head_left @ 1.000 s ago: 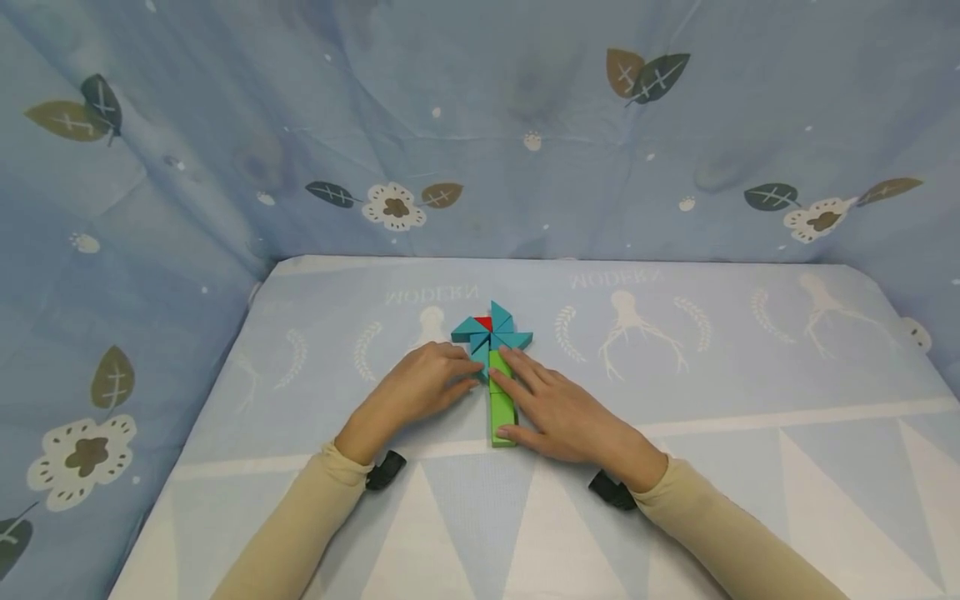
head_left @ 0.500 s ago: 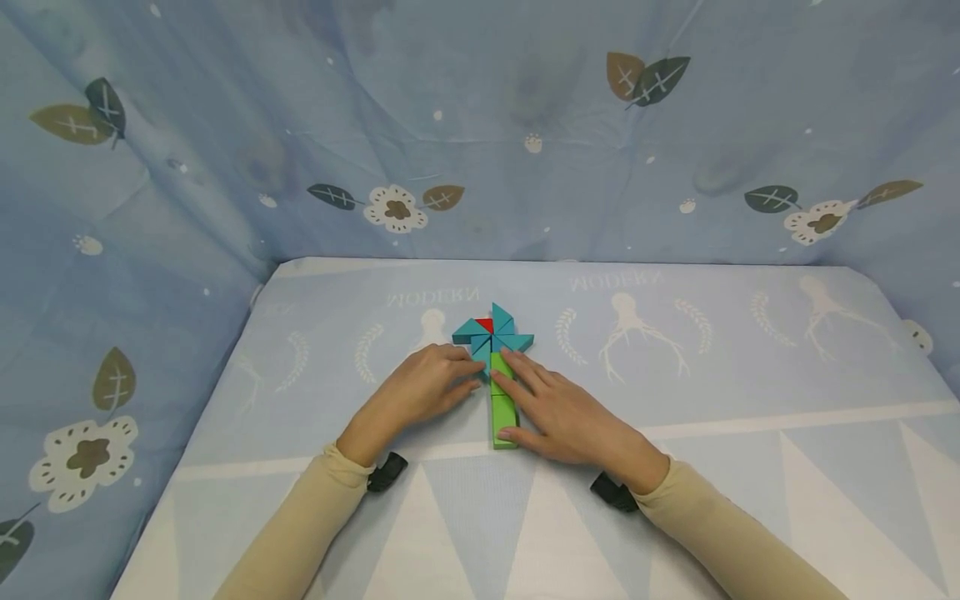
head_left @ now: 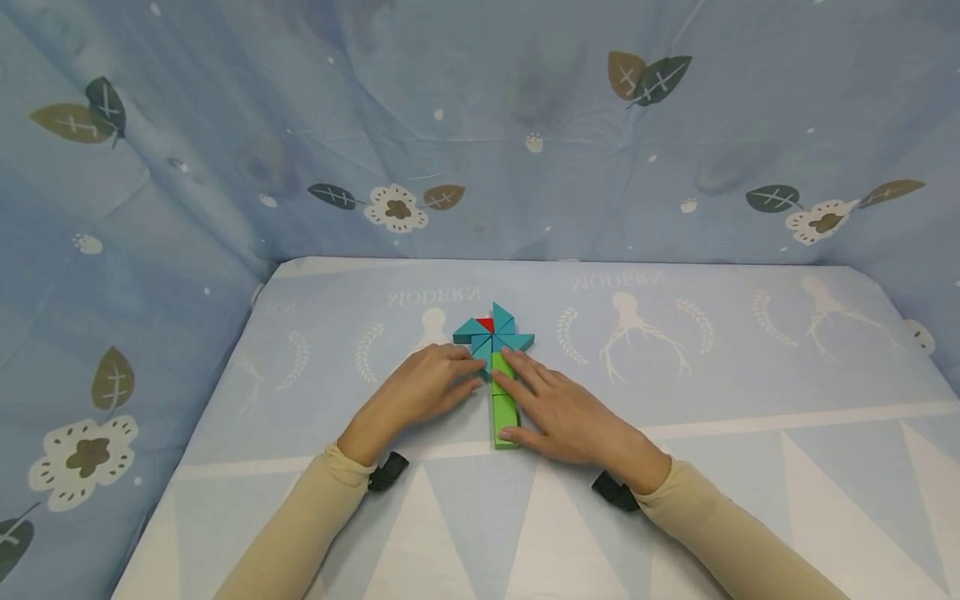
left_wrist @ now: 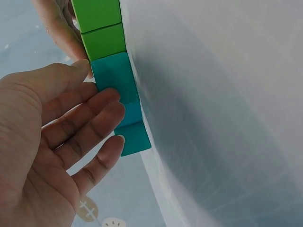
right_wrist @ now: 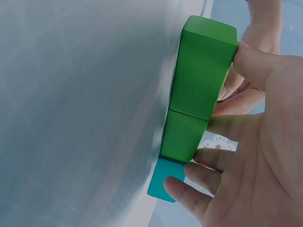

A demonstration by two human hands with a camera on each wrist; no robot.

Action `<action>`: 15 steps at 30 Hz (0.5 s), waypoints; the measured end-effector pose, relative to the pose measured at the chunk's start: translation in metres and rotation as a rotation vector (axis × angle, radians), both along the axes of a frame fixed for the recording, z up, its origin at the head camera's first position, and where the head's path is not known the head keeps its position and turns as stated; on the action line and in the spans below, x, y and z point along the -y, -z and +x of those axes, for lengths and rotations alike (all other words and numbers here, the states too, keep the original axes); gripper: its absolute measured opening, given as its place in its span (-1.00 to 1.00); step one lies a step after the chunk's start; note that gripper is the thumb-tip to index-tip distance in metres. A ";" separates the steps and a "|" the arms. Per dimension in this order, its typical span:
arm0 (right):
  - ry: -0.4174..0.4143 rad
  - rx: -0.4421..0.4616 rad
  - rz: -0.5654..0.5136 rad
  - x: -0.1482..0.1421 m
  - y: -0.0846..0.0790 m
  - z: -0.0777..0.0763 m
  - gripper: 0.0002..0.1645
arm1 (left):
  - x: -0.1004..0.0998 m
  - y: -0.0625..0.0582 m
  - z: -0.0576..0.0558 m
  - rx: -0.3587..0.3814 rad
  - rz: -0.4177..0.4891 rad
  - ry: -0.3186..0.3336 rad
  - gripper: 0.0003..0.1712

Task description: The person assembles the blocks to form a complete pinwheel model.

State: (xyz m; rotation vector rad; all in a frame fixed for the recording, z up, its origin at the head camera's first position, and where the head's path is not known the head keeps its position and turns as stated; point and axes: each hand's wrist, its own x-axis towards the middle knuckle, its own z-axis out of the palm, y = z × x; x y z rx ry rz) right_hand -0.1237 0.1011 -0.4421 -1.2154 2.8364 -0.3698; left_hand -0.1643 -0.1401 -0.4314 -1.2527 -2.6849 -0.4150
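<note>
Several teal triangular blocks lie on the table in a pinwheel shape, with a red triangular block among them at the upper left. Below runs a column of two green rectangular blocks, like a stem. My left hand has its fingertips at the left side of the lower teal blade; in the left wrist view, loosely bent fingers rest against the teal block. My right hand lies along the column, its outstretched fingers and thumb touching the green block in the right wrist view.
The blocks lie on a pale blue and white patterned tablecloth. A blue curtain with leaf and flower prints hangs behind the table and at both sides. A black wrist device shows under the left sleeve, another under the right.
</note>
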 end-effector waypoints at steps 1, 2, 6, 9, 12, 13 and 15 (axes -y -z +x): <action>-0.001 0.000 0.000 0.000 0.000 0.000 -0.09 | 0.000 0.000 0.000 0.000 0.000 0.000 -0.68; -0.001 0.001 -0.002 0.000 0.000 -0.001 -0.09 | 0.000 -0.001 0.000 0.000 0.000 -0.001 -0.67; 0.003 0.007 -0.006 0.000 0.000 -0.001 -0.09 | -0.001 -0.003 0.000 0.004 0.000 -0.009 -0.67; 0.010 0.027 -0.002 0.000 0.000 -0.001 -0.09 | -0.001 -0.003 0.000 0.024 -0.001 -0.014 -0.67; 0.013 0.042 0.002 -0.001 -0.001 0.000 -0.08 | -0.002 -0.003 0.001 0.037 -0.006 -0.019 -0.66; 0.012 0.044 0.003 -0.001 -0.001 0.000 -0.08 | -0.002 -0.003 0.001 0.037 -0.007 -0.019 -0.66; 0.011 0.039 0.000 -0.001 -0.002 0.000 -0.09 | -0.002 -0.003 0.001 0.030 -0.009 -0.025 -0.66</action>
